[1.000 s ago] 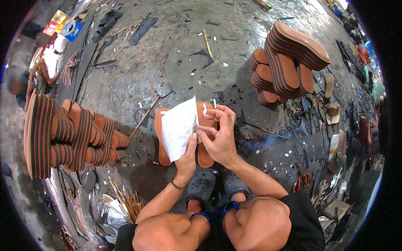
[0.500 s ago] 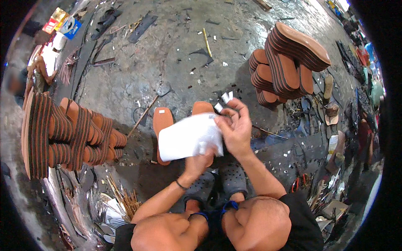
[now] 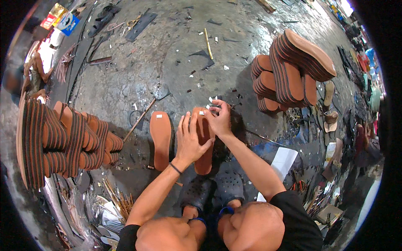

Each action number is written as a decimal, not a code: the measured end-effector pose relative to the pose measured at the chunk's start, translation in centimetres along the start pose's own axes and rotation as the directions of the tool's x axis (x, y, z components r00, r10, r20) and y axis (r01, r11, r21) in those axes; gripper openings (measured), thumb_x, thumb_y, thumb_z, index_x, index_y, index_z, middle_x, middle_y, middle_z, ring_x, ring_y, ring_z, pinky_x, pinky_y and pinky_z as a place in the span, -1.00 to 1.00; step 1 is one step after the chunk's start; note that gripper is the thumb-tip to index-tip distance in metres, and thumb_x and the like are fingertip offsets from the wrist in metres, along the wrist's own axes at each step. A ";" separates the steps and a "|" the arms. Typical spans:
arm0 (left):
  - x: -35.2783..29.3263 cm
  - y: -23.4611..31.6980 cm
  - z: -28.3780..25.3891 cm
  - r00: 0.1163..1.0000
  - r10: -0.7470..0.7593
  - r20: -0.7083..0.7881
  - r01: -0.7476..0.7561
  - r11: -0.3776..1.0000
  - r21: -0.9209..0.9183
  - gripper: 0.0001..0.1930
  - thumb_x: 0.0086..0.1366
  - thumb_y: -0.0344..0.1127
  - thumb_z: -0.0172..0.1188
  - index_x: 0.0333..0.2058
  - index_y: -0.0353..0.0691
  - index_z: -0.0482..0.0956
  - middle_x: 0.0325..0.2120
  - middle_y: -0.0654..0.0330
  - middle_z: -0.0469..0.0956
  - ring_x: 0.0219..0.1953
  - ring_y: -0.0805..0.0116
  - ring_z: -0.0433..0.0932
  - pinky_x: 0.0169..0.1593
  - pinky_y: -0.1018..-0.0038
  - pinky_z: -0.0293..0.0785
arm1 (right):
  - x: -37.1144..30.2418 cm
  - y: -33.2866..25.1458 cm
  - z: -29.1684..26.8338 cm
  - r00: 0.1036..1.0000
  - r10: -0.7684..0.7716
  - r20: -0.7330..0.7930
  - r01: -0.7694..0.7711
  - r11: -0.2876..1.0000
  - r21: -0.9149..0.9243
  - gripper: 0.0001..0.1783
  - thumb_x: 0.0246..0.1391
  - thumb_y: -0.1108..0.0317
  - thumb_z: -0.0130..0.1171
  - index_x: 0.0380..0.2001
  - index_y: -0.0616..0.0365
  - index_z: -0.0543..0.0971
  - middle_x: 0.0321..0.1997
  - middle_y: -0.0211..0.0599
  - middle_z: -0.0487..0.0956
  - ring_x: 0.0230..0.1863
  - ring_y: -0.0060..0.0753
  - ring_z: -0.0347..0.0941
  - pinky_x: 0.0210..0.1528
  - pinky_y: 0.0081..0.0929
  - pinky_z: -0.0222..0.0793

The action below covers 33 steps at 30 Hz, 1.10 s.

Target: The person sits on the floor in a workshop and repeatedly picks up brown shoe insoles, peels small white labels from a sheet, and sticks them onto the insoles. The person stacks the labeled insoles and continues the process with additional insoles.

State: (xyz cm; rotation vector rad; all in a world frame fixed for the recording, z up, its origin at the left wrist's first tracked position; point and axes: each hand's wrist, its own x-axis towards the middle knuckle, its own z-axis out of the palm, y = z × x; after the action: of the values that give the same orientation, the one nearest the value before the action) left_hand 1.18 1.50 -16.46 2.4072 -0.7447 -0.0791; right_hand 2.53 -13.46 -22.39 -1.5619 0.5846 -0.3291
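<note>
The grey floor [image 3: 167, 54] carries everything here, with small scraps scattered over it. On the left stands a big pile of brown soles with dark edges [image 3: 35, 146]; on the right, farther away, is a smaller-looking pile [image 3: 289, 79]. In the middle, two single soles lie side by side and apart: the left sole [image 3: 161, 140] and the right sole [image 3: 204, 159]. A white paper sheet [image 3: 284, 161] lies beyond the right forearm, which partly covers it. The left hand [image 3: 190, 140] is open, its fingers straight over the right sole's left edge and its thumb across this sole. The right hand [image 3: 220, 119] has half-bent fingers near the sole's top; a small white piece [image 3: 210, 99] is at its fingertips, but I cannot tell whether it is pinched. One white label [image 3: 159, 116] sits on the left sole, another [image 3: 202, 113] on the right sole, beside the right thumb.
</note>
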 end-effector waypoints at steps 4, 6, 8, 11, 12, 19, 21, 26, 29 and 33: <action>1.0 0.1 2.1 0.970 -0.129 0.205 0.116 0.991 0.073 0.12 -0.03 0.09 0.43 0.36 -0.31 -0.01 0.35 -0.24 -0.05 0.35 -0.25 -0.01 0.35 -0.05 -0.03 | 0.0 -0.7 0.2 0.975 -0.209 0.074 0.219 0.962 -0.160 -0.50 -0.06 0.58 0.32 -0.02 0.19 0.38 0.10 -0.21 0.20 -0.08 -0.45 0.43 -0.02 -0.50 0.54; 0.7 0.1 2.9 0.977 -0.128 0.173 0.116 0.990 0.081 0.15 -0.06 0.08 0.45 0.36 -0.32 -0.03 0.36 -0.25 -0.09 0.35 -0.25 -0.01 0.35 -0.03 -0.03 | 0.2 -1.2 -0.2 0.967 -0.245 0.071 0.255 0.922 -0.291 -0.50 -0.06 0.57 0.31 -0.03 0.20 0.38 0.09 -0.16 0.20 -0.08 -0.38 0.41 -0.11 -0.48 0.51; 0.7 -0.1 2.9 0.981 -0.138 0.140 0.131 0.990 0.052 0.14 -0.07 0.03 0.45 0.36 -0.33 -0.03 0.36 -0.26 -0.08 0.35 -0.26 -0.01 0.34 -0.03 -0.02 | 0.5 -1.9 -0.4 0.954 -0.289 0.076 0.294 0.864 -0.409 -0.51 -0.06 0.56 0.29 -0.04 0.20 0.37 0.09 -0.11 0.21 -0.07 -0.31 0.38 -0.19 -0.46 0.47; 1.0 -0.1 1.7 0.971 -0.187 0.149 0.197 0.979 -0.055 0.10 -0.08 -0.07 0.46 0.35 -0.35 0.00 0.36 -0.26 -0.07 0.36 -0.24 -0.01 0.35 -0.01 0.00 | 1.0 -1.5 -1.9 0.996 0.089 -0.010 -0.089 0.984 -0.156 -0.51 0.03 0.44 0.33 0.00 0.21 0.36 0.00 -0.16 0.40 -0.14 -0.34 0.47 -0.13 -0.43 0.44; 1.1 -0.1 1.4 0.983 -0.165 0.076 0.171 0.982 -0.077 0.09 -0.08 -0.10 0.46 0.34 -0.36 0.02 0.35 -0.26 -0.05 0.36 -0.23 0.00 0.36 0.00 0.01 | 1.0 -1.0 -2.6 0.975 0.220 -0.023 -0.221 0.974 -0.045 -0.51 0.05 0.42 0.33 0.01 0.22 0.35 -0.02 -0.17 0.44 -0.15 -0.36 0.49 -0.12 -0.43 0.44; -0.7 -6.3 -2.8 0.933 -0.354 0.061 0.349 0.853 -0.388 0.03 -0.14 -0.31 0.48 0.31 -0.35 0.11 0.28 -0.11 0.16 0.35 0.01 0.13 0.40 0.17 0.03 | 0.3 -1.0 -2.2 0.975 0.209 0.075 -0.217 0.968 0.123 -0.52 0.14 0.45 0.25 0.07 0.23 0.32 0.00 -0.24 0.42 -0.19 -0.53 0.49 -0.14 -0.55 0.44; -0.5 -3.9 -2.6 0.957 -0.259 0.128 0.288 0.837 -0.466 0.06 -0.15 -0.32 0.48 0.32 -0.36 0.07 0.28 -0.08 0.18 0.33 0.08 0.19 0.39 0.23 0.08 | 0.4 -0.7 -1.9 0.977 0.197 0.080 -0.209 0.959 0.192 -0.55 0.15 0.46 0.24 0.06 0.24 0.33 0.03 -0.26 0.37 -0.21 -0.56 0.47 -0.16 -0.57 0.42; 1.4 -1.2 0.8 0.970 -0.222 0.099 0.243 0.902 -0.356 0.01 -0.20 -0.27 0.50 0.23 -0.32 0.12 0.15 -0.06 0.22 0.25 0.01 0.19 0.34 0.18 0.12 | 0.1 -1.3 -2.9 0.968 0.251 0.027 -0.252 0.953 0.170 -0.56 0.17 0.47 0.21 0.07 0.22 0.31 0.02 -0.26 0.40 -0.26 -0.57 0.47 -0.19 -0.57 0.43; 1.4 -1.7 0.3 0.974 -0.218 0.054 0.224 0.918 -0.328 -0.02 -0.20 -0.25 0.51 0.20 -0.29 0.14 0.11 -0.05 0.23 0.20 0.00 0.21 0.30 0.17 0.15 | -0.6 -1.8 -3.4 0.962 0.272 0.039 -0.274 0.941 0.197 -0.56 0.18 0.47 0.20 0.07 0.22 0.30 0.01 -0.25 0.41 -0.30 -0.57 0.48 -0.20 -0.56 0.44; 0.4 -4.9 -3.1 0.937 -0.347 0.047 0.349 0.915 -0.201 -0.02 -0.17 -0.23 0.52 0.24 -0.24 0.17 0.22 -0.14 0.11 0.30 -0.13 0.08 0.35 0.13 0.09 | -0.6 -0.4 -5.2 0.978 0.201 0.062 -0.209 0.962 0.173 -0.53 0.17 0.48 0.21 0.09 0.21 0.27 0.01 -0.25 0.43 -0.30 -0.54 0.50 -0.21 -0.53 0.46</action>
State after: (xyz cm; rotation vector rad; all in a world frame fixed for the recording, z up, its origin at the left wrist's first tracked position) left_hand 4.62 6.19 -16.76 2.3114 -0.2854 -0.2994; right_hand -0.71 -17.47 -21.47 -1.3199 0.6585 -0.1836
